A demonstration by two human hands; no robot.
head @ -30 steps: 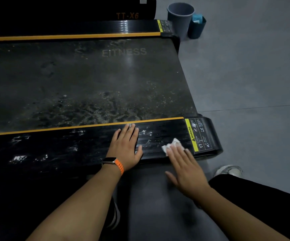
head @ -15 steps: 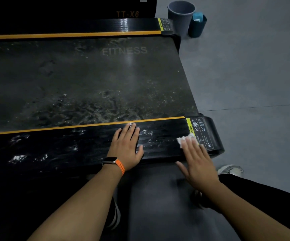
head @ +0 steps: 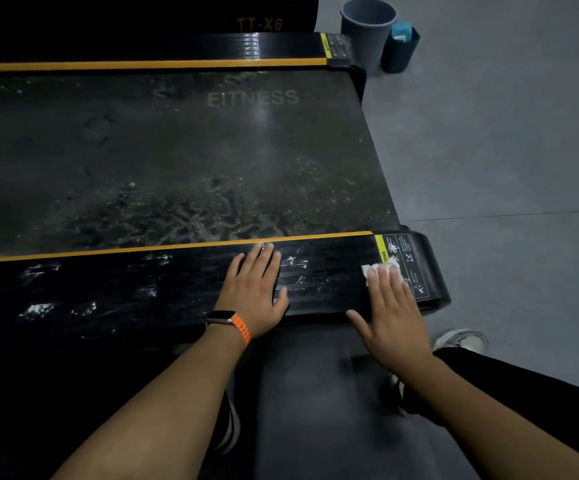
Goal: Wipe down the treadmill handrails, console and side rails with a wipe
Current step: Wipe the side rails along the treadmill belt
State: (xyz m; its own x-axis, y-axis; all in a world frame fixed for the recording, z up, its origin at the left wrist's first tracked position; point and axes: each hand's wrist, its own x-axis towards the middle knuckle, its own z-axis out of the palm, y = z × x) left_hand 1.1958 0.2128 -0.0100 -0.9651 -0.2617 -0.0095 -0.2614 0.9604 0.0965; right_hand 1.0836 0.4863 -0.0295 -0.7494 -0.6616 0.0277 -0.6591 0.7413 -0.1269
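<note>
Pressing the wipe (head: pixel 373 271) under straight fingers, the right hand (head: pixel 390 306) is at the right end of the near side rail (head: pixel 142 289); the left hand (head: pixel 253 289) rests flat, fingers straight, mid-rail. Further left, pale smears (head: pixel 35 310) suggest work remains; handrails and console are unseen.

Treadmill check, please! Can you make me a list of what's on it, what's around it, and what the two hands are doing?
Surface: black ribbed near side rail with whitish smears along it; dark running belt speckled with pale marks.
Job's things: small white crumpled wipe at the rail's end, overlapping the yellow-edged warning label.
Clutter: nothing seen.
Grips: left hand flat on the rail, fingers straight; right hand flat, fingers pressing the wipe.
Cables: nothing seen.
Surroundings: grey floor; grey round bucket and teal container by the far rail's end; white shoe on the floor.
</note>
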